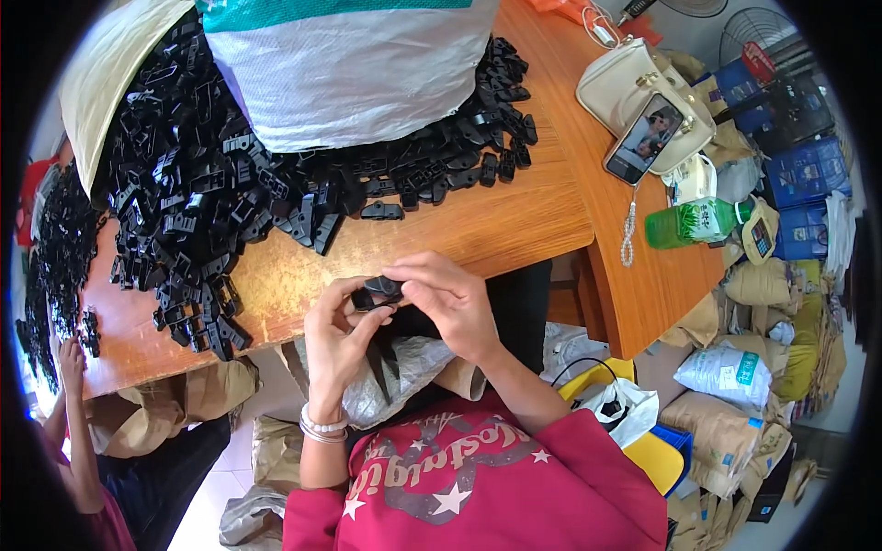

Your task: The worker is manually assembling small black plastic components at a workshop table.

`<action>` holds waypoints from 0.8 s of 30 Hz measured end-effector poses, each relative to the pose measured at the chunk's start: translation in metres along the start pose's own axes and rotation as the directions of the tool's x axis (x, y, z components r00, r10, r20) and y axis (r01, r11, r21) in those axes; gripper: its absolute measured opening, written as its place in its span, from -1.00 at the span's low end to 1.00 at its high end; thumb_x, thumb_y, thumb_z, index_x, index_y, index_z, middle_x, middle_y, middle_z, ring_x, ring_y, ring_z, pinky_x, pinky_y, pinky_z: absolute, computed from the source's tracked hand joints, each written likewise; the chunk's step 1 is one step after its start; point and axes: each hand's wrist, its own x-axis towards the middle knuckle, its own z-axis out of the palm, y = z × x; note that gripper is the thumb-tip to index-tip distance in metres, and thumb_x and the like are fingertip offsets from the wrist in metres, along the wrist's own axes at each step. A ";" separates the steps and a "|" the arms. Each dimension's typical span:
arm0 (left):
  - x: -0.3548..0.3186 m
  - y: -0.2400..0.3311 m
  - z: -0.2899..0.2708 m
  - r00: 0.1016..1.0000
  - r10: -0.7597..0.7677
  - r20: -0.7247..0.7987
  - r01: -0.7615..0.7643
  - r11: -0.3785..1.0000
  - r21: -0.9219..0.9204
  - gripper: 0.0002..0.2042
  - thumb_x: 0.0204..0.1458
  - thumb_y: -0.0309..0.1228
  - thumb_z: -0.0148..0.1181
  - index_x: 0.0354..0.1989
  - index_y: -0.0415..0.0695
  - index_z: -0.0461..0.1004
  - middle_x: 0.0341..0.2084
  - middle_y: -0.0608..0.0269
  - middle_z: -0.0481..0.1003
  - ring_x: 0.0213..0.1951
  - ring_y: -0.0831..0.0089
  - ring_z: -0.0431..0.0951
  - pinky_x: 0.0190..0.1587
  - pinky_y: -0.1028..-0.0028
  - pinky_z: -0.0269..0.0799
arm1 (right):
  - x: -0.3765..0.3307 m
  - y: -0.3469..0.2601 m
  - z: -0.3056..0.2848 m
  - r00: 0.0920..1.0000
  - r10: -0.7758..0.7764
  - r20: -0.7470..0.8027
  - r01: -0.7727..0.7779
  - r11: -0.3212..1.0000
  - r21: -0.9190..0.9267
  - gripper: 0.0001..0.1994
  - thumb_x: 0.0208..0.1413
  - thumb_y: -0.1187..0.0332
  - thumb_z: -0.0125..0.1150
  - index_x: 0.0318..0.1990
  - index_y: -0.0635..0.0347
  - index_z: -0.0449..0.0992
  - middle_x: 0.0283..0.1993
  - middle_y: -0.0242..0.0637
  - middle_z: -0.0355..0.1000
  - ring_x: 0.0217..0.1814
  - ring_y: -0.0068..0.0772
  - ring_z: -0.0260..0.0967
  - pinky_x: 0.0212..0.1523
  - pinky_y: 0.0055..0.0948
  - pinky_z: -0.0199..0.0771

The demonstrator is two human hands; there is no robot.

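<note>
Just beyond the table's near edge, my two hands meet around a small black plastic part (378,290). My left hand (333,342) grips it between thumb and fingers, with white bracelets around that wrist. The fingertips of my right hand (452,305) are pinched at the part's upper right end; what exactly they hold there is partly hidden. A large heap of similar black plastic parts (197,184) covers the left and far side of the wooden table (459,234). Several of them lie loose at the heap's near edge.
A white woven sack (358,83) stands on the heap. To the right are a phone (646,138) leaning on a cream handbag (606,83), and a green bottle (689,223). Another person's hand (72,365) is at the far left. Packed bags (726,450) crowd the floor.
</note>
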 end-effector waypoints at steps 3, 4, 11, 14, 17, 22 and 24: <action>-0.005 0.009 0.000 0.997 -0.039 0.062 0.042 0.998 -0.046 -0.62 -0.06 -0.74 0.23 -0.02 -0.35 0.36 -0.34 0.15 0.56 -0.34 0.46 0.62 -0.29 0.57 0.54 | -0.005 -0.005 0.002 0.989 0.060 -0.134 -0.053 0.997 0.059 -0.80 0.15 0.57 0.10 -0.09 0.34 0.54 -0.09 -0.22 0.48 -0.13 -0.48 0.43 -0.13 -0.56 0.43; -0.007 0.016 0.003 0.994 -0.073 0.082 0.086 0.983 -0.162 -0.64 -0.02 -0.73 0.21 -0.01 -0.34 0.36 -0.33 0.12 0.56 -0.32 0.42 0.63 -0.29 0.57 0.55 | -0.005 -0.011 -0.001 0.994 0.068 -0.087 -0.064 0.997 0.044 -0.74 0.15 0.62 0.09 0.00 0.41 0.48 -0.02 -0.14 0.44 0.01 -0.42 0.41 0.04 -0.50 0.41; -0.012 0.023 -0.004 0.985 -0.102 0.140 0.124 0.980 -0.158 -0.67 0.05 -0.65 0.19 0.02 -0.39 0.35 -0.34 0.08 0.58 -0.34 0.40 0.64 -0.30 0.56 0.56 | -0.007 -0.011 0.005 0.990 -0.136 0.048 0.143 0.970 -0.199 -0.80 -0.05 0.69 0.25 -0.23 0.35 0.57 -0.06 -0.09 0.50 -0.04 -0.29 0.47 -0.05 -0.44 0.47; -0.014 0.021 -0.009 0.987 -0.083 0.139 0.103 0.984 -0.143 -0.66 0.09 -0.62 0.17 0.05 -0.40 0.35 -0.33 0.05 0.58 -0.33 0.41 0.64 -0.26 0.57 0.55 | -0.006 -0.009 0.006 0.979 -0.189 0.071 0.201 0.944 -0.260 -0.82 -0.04 0.60 0.27 -0.22 0.27 0.59 -0.12 -0.19 0.53 -0.09 -0.31 0.50 -0.13 -0.44 0.50; -0.019 0.023 -0.004 0.993 0.103 0.057 -0.094 0.986 -0.135 -0.69 0.09 -0.63 0.15 0.02 -0.37 0.38 -0.31 0.10 0.58 -0.29 0.44 0.64 -0.23 0.57 0.53 | -0.007 -0.015 0.015 0.997 -0.076 -0.027 0.069 0.980 -0.189 -0.75 0.00 0.54 0.26 -0.11 0.27 0.56 -0.07 -0.13 0.49 -0.05 -0.25 0.45 -0.05 -0.42 0.43; -0.032 0.019 -0.002 0.972 0.229 -0.052 -0.218 0.962 0.163 -0.69 0.04 -0.60 0.20 -0.02 -0.28 0.39 -0.30 0.03 0.56 -0.34 0.34 0.66 -0.31 0.48 0.53 | -0.012 -0.010 0.020 0.999 0.027 0.035 -0.018 0.975 -0.222 -0.75 0.02 0.56 0.23 -0.09 0.32 0.54 -0.18 -0.13 0.46 -0.14 -0.29 0.44 -0.09 -0.46 0.40; -0.035 0.020 -0.002 0.926 0.358 -0.120 -0.319 0.912 0.257 -0.67 0.02 -0.57 0.24 -0.02 -0.26 0.38 -0.32 0.01 0.55 -0.34 0.28 0.65 -0.32 0.45 0.53 | -0.010 -0.016 0.020 0.997 0.050 0.054 -0.038 0.980 -0.197 -0.77 0.01 0.57 0.24 -0.13 0.31 0.55 -0.19 -0.14 0.47 -0.15 -0.27 0.44 -0.10 -0.45 0.40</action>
